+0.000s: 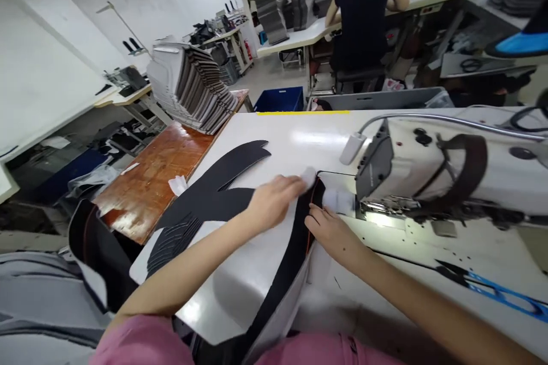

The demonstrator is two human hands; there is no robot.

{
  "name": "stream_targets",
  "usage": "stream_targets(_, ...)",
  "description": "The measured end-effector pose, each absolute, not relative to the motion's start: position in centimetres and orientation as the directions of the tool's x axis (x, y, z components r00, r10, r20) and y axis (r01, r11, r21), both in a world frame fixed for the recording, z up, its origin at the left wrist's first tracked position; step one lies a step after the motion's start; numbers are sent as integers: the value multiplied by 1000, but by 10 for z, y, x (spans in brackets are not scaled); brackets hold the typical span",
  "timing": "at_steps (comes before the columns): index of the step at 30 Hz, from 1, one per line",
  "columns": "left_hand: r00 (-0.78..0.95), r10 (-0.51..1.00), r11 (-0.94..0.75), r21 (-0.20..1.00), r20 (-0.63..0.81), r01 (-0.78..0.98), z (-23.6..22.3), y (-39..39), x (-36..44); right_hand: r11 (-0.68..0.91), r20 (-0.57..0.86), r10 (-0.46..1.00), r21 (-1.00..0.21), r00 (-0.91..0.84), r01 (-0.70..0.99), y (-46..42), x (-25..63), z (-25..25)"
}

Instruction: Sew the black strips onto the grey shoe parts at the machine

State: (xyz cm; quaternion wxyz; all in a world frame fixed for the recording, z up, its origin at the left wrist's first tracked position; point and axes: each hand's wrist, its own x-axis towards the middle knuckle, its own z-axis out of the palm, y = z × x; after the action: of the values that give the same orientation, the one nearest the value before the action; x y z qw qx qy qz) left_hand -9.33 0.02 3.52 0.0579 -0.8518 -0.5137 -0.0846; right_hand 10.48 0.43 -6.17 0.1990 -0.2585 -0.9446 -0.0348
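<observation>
A long black fabric strip (289, 254) with an orange line of stitching runs from the sewing machine (406, 177) down to my lap; its underside looks pale. My left hand (274, 202) reaches to the strip's far end, fingers together and gripping it, with a blurred pale patch at the fingertips. Lower down, my right hand (327, 231) pinches the strip's edge beside the orange stitching. Left of my hands lie curved black fabric pieces (214, 182), some stacked in a fan. Blue-handled snips (500, 291) rest on the machine bed to the right.
A tall stack of grey panels (188, 85) stands on a brown wooden table (145, 177) at the left. Beyond the white worktop are a blue crate (278, 100) and a grey bin (377, 100). A person in dark clothing (363, 17) sits at another table.
</observation>
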Motion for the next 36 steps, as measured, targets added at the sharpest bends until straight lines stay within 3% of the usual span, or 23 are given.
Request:
stream_targets(2, 622, 779, -617, -83, 76, 782, 31, -3, -63, 852, 381, 508, -92, -772, 515, -2, 112, -63)
stream_targets(5, 672, 729, -684, -174, -129, 709, 20, 1, -37, 827, 308, 562, -210, -768, 521, -13, 130, -61)
stream_targets(8, 681, 699, -714, -144, -219, 686, 16, 8, -29, 798, 270, 595, -315, -757, 515, -25, 150, -58)
stream_targets(15, 769, 597, -774, 89, -226, 627, 22, 16, -12, 761, 315, 648, -289, -693, 581, -39, 176, -62)
stream_targets(23, 827, 521, -841, 40, -212, 540, 7, 24, -9, 750, 363, 653, -187, -665, 634, -40, 175, -59)
stream_targets(28, 835, 501, -858, -2, -230, 514, 6, 25, -11, 736, 332, 671, -187, -663, 651, -42, 175, -58)
stream_targets(36, 842, 471, -859, 83, -262, 506, 15, 36, -5, 711, 267, 702, -203, -661, 673, -43, 178, -52)
